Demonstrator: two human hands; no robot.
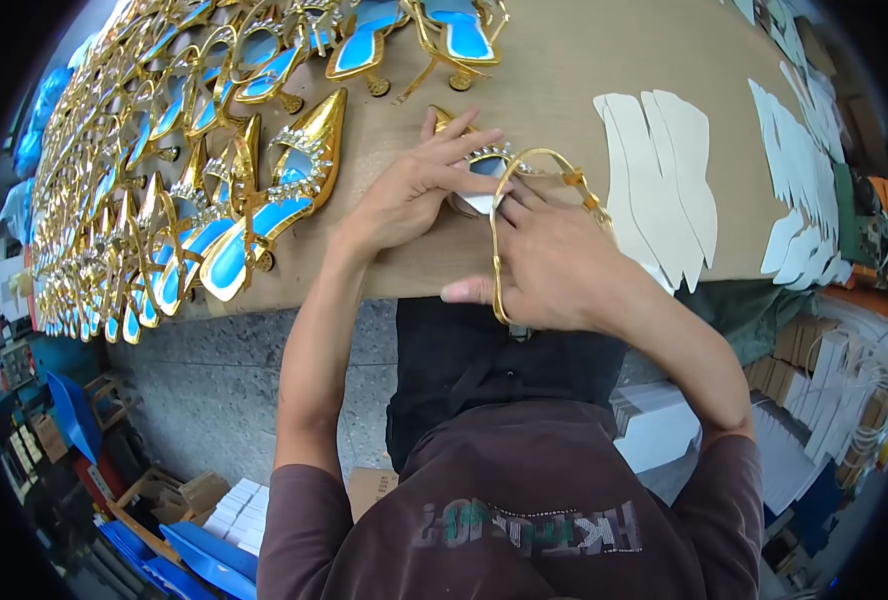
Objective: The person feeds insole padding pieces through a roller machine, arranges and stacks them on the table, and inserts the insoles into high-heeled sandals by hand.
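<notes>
A gold pointed slingback shoe [445, 118] with a jewelled band lies on the table between my hands. My left hand [414, 190] is over its front, fingers spread, the index finger reaching across to a white piece [481, 204] at the shoe's opening. Through the loop of the gold strap [498, 262] passes my right hand [559, 260], its fingertips down at the shoe and its thumb stretched out to the side. The right hand covers the back of the shoe, so the heel is hidden. My left thumb is mostly hidden.
Many gold shoes [309, 170] with blue insoles crowd the table's left and far side. Cream cut-out pieces [659, 185] lie right of my hands, with more white pieces [799, 165] at the right edge. The brown tabletop [554, 50] ends at my waist.
</notes>
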